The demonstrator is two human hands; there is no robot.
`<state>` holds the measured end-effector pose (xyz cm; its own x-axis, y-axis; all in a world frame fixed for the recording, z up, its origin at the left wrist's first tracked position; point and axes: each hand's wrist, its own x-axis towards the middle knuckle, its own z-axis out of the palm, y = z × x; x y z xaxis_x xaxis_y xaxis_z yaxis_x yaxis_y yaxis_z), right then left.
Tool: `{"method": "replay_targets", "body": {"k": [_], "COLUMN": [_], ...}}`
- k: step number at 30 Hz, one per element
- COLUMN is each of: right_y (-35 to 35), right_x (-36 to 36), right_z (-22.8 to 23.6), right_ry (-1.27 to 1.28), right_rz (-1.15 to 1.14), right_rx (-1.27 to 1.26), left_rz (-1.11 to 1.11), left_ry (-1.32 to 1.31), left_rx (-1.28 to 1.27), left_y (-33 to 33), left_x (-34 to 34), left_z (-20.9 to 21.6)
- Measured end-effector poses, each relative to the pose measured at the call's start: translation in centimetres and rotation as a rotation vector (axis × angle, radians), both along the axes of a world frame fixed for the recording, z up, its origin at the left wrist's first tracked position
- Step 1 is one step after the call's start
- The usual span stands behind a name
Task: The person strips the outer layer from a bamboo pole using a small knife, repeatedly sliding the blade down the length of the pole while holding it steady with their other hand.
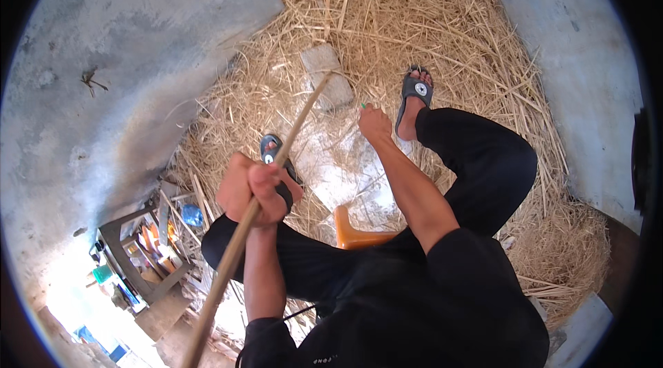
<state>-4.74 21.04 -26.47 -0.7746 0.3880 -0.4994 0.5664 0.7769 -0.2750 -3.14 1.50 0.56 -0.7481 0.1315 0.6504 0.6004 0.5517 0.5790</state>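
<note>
A long, thin wooden stick (297, 126) runs slantwise from the lower left up to a grey concrete block (322, 59), its narrow tip appearing over the block. My left hand (252, 190) is closed around the stick, fingers wrapped and thumb on top. My right hand (375, 124) is a fist held out to the right of the stick, apart from it. A small green end (363, 105) pokes out of that fist; the rest of what it holds is hidden. Whether the stick's tip touches the block, I cannot tell.
Loose straw (394, 9) covers much of the ground around my sandalled feet. An orange plastic stool edge (359, 238) shows between my legs. Grey walls (159, 43) stand on both sides. At the lower left is a wooden frame (164, 284) with assorted items.
</note>
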Motion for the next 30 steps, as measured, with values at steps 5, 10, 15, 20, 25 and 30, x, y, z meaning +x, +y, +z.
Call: {"method": "replay_targets", "body": {"k": [5,10,15,20,25,30], "right_y": [-1.7,-4.9,-2.9,0.4,-4.0,-6.2], "right_x": [1.3,3.3,2.4,2.6,2.4,-0.5], "right_z": [8.8,16.6,11.2,7.0,10.2,7.3], "right_ry": [0.437,0.553,0.281,0.102,0.691,0.388], "right_rz": [-0.158,0.212,0.179,-0.023,0.056,0.075], "right_rx": [-0.379,-0.370,-0.130,-0.016,-0.388,-0.247], "left_rz": [0.065,-0.130,-0.218,-0.199,0.050,0.044], "left_ry": [-0.125,0.072,0.116,0.096,-0.003,-0.024], "left_rx": [0.087,0.081,0.029,0.043,0.036,0.018], "left_y": [-0.6,-0.3,-0.1,0.6,0.4,0.8], "left_x": [-0.9,-1.7,-1.1,-1.1,-1.4,-0.9], "left_z": [-0.1,-0.4,-0.5,-0.4,0.0,0.1]}}
